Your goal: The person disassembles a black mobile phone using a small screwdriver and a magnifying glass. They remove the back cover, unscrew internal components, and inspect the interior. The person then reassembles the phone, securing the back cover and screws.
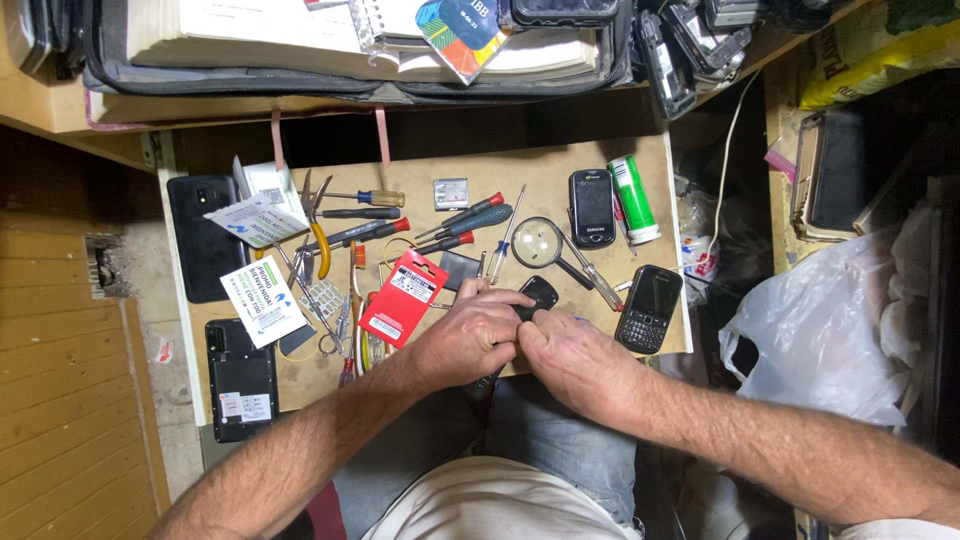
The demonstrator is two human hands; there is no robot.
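Both hands — left hand (470, 335), right hand (562, 355) — grip a small black phone (538, 294) below the magnifying glass (538, 242); prying seems underway, needing steady pressure.

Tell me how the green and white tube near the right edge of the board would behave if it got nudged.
The green and white tube lies on its side, so it would probably roll. It looks like smooth plastic, likely light and somewhat slippery. The board's edge is close; it might drop off.
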